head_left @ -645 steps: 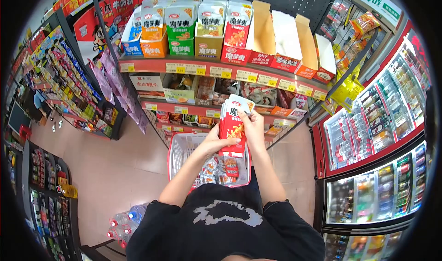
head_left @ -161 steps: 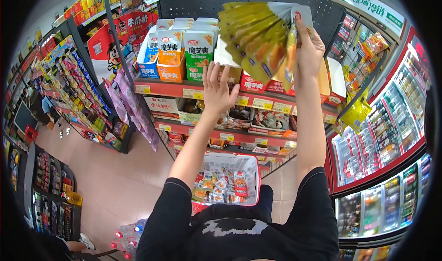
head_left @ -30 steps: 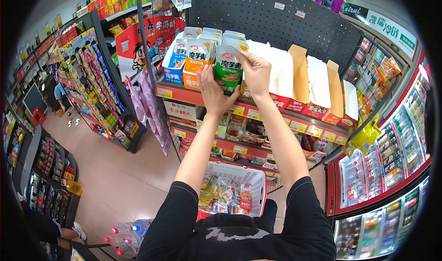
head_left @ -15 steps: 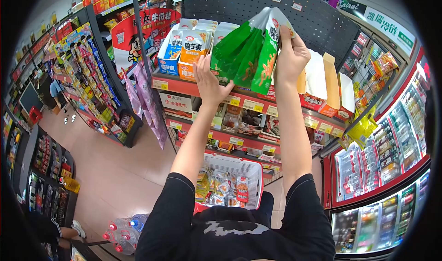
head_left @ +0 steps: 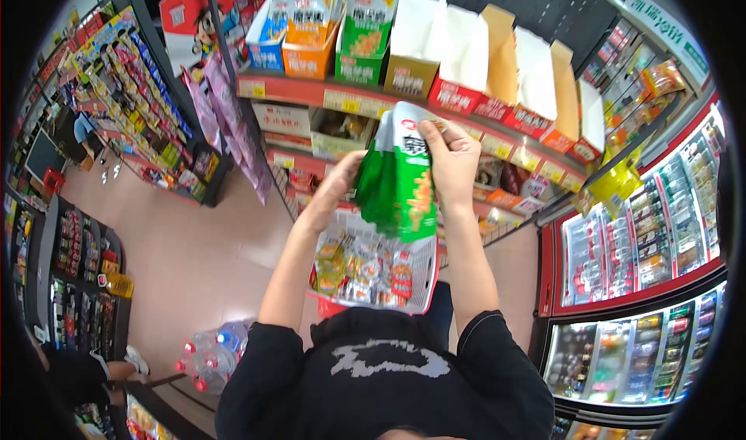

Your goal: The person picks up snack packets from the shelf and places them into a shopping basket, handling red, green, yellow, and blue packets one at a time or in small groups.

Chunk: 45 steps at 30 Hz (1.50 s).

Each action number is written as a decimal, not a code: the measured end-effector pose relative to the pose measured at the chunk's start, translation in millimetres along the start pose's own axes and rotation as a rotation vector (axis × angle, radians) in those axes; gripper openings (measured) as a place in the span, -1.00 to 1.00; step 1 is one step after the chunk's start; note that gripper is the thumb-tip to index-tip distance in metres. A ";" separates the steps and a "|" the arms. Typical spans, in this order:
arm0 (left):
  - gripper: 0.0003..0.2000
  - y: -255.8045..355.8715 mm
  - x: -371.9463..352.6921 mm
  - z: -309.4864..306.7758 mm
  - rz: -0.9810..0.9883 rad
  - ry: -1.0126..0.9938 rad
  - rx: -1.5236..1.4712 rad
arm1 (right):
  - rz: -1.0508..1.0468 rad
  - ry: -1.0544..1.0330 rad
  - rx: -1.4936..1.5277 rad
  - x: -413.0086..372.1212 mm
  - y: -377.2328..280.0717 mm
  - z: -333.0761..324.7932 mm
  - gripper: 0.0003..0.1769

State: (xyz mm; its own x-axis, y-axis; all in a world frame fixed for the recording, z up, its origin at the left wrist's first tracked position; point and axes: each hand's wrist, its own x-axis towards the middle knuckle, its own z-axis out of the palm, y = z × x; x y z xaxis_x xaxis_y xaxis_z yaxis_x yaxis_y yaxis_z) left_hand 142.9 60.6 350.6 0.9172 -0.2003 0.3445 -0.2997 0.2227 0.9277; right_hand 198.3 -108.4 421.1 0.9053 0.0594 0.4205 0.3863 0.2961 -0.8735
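My right hand (head_left: 452, 160) grips the top right edge of a fanned bunch of green snack packets (head_left: 416, 187), with the thumb in front. The bunch hangs over the far part of a white and red shopping basket (head_left: 431, 273). My left hand (head_left: 332, 190) is at the left side of the bunch, fingers stretched out and a little blurred; whether they touch it is hard to see. Inside the basket lie several small snack packets (head_left: 365, 269). On the shelf beyond stands a box of similar green packets (head_left: 365, 32), beside orange packets (head_left: 311, 32).
White-lined open cartons (head_left: 466, 52) line the shelf to the right. Lit drink fridges (head_left: 622, 261) stand at right, and a snack rack (head_left: 132, 90) is at left. Large bottles (head_left: 210, 354) sit on the floor at lower left, near another person's leg (head_left: 120, 368).
My right hand has brought the green packets down and toward me, from shelf height to over the basket. My left hand has left the shelf's front boxes and come down beside the packets.
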 end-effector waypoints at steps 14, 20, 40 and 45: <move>-0.50 -162.7 -105.2 34.8 -0.831 0.080 -0.128 | 0.520 -0.163 -0.408 -125.6 206.7 -93.8 -0.50; -0.59 -240.7 -155.6 47.3 -0.973 0.071 -0.172 | 1.416 -0.045 0.200 -220.8 204.9 -116.4 -0.44; -0.27 -396.0 -181.3 105.0 -0.709 -0.126 0.505 | 1.458 0.499 -0.078 -323.7 343.0 -227.7 -0.73; -0.29 -453.3 -214.8 104.0 -1.011 -0.182 0.309 | 1.689 0.582 -0.381 -300.4 340.5 -214.7 -0.68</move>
State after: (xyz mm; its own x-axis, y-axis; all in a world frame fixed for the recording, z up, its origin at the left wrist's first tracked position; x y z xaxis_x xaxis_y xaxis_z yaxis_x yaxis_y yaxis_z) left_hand 54.5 -96.6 -128.9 0.7316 -0.3016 -0.6114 0.5002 -0.3719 0.7820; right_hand 95.7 -230.1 -55.3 0.2308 -0.2962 -0.9268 -0.9634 0.0641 -0.2604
